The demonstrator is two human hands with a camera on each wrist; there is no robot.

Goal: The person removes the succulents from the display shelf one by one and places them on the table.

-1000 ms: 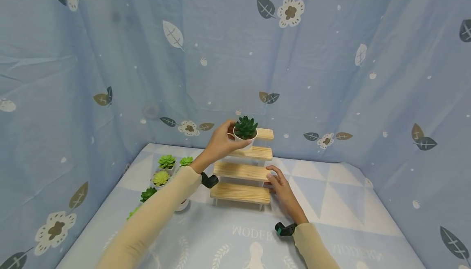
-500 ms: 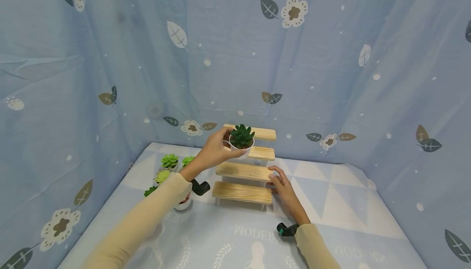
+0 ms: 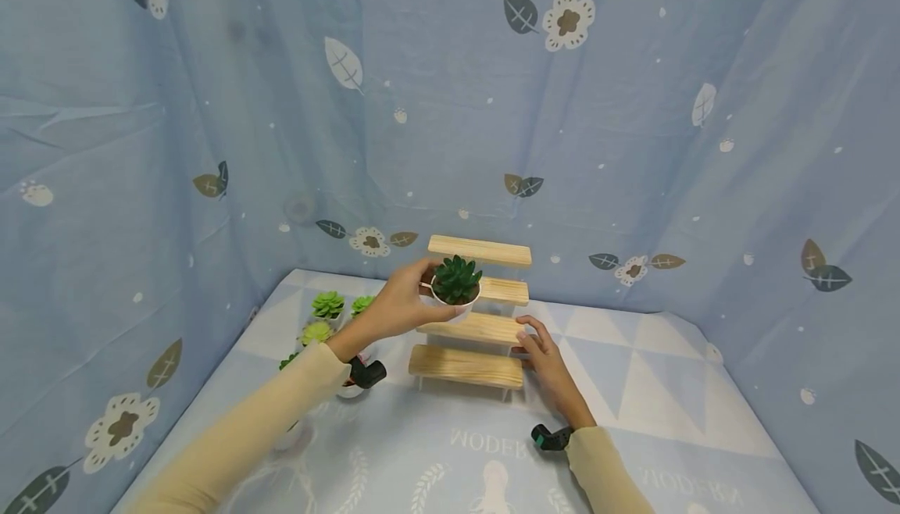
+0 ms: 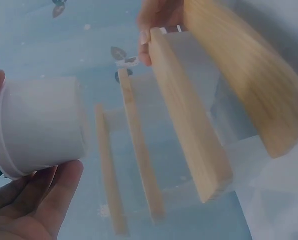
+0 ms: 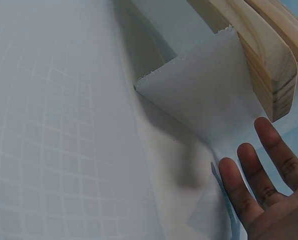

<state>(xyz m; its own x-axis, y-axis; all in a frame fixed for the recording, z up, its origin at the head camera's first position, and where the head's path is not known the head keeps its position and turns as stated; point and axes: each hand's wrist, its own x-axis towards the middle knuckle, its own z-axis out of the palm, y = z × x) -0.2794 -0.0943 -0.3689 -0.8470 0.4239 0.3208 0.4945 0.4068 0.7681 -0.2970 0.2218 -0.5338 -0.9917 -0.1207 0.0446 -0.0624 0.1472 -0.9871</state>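
Observation:
My left hand (image 3: 402, 305) grips a dark green succulent (image 3: 457, 280) in a small white pot (image 4: 44, 125), thumb on one side and fingers on the other. The pot hangs in the air before the upper steps of a tiered wooden plant stand (image 3: 466, 367), overlapping the second-highest board in the head view. At the stand's right end, my right hand (image 3: 550, 362) has its fingertips right at the end of the second-lowest board. In the right wrist view, several fingers (image 5: 261, 172) stretch loosely beside the white side panel (image 5: 203, 90).
Several potted succulents (image 3: 328, 305) stand at the left of the table, some partly hidden behind the left forearm. The table wears a pale blue and white patterned cloth (image 3: 394, 451). A blue printed curtain (image 3: 450, 108) closes off the back and sides.
My left hand has lowered the potted succulent and drawn it slightly left and nearer, baring more of the top board. The right hand stays at the stand's end. The view has shifted slightly.

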